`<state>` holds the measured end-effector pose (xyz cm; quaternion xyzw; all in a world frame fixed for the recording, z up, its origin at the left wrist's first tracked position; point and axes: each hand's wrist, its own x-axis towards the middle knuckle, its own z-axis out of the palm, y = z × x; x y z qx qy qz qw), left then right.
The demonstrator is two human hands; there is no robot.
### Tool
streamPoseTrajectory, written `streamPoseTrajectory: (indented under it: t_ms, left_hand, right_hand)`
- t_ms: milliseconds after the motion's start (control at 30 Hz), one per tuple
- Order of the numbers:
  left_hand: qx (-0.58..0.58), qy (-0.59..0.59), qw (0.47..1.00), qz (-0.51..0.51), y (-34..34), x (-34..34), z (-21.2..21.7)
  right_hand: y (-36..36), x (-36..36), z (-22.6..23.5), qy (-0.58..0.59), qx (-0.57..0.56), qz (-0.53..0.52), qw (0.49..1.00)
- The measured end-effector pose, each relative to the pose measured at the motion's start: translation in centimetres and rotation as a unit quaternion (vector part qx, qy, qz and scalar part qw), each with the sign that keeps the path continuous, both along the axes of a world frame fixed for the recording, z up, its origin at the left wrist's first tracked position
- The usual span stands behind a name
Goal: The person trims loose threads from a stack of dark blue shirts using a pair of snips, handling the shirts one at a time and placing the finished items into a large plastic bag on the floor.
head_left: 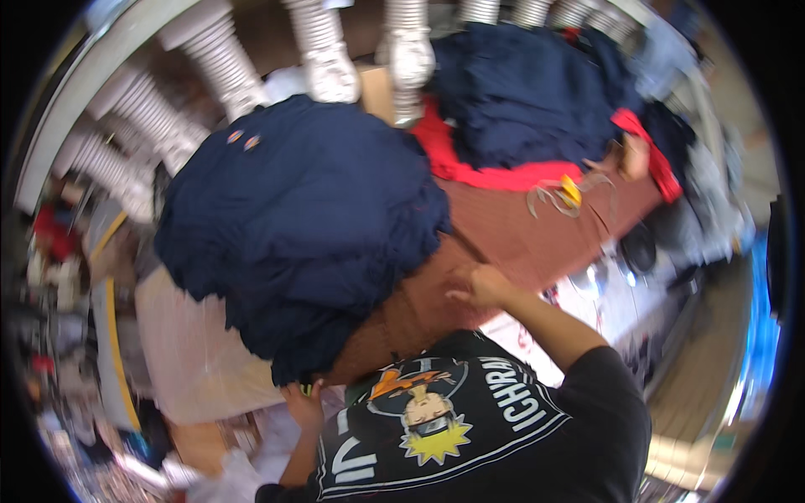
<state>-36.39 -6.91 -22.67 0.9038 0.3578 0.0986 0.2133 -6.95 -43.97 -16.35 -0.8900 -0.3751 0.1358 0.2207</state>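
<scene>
The right hand (478, 285) presses its fingers, pinched narrow, onto the brown cloth (537, 230) spread over the tabletop, near that cloth's front edge. The left hand (303, 402) grips the lower edge of the big navy fabric pile (302, 218), fingers curled into it. That pile lies on the cloth's left part; a second navy heap (528, 92) and red fabric (486, 172) lie toward the far edge, below ribbed grey hoses (218, 59)
</scene>
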Motion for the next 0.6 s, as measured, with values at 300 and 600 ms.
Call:
streamPoseTrajectory:
  t_ms: [300, 600]
  left_hand:
    - [-0.002, 0.141, 0.989, 0.045, 0.5, -0.8, 2.0]
    - [0.087, 0.013, 0.991, -0.098, 5.2, -6.3, 3.8]
  right_hand:
    - [3.2, 4.4, -2.3, 0.061, 0.07, 0.085, 0.992]
    - [4.6, 3.6, -1.2, 0.031, -0.008, 0.166, 0.986]
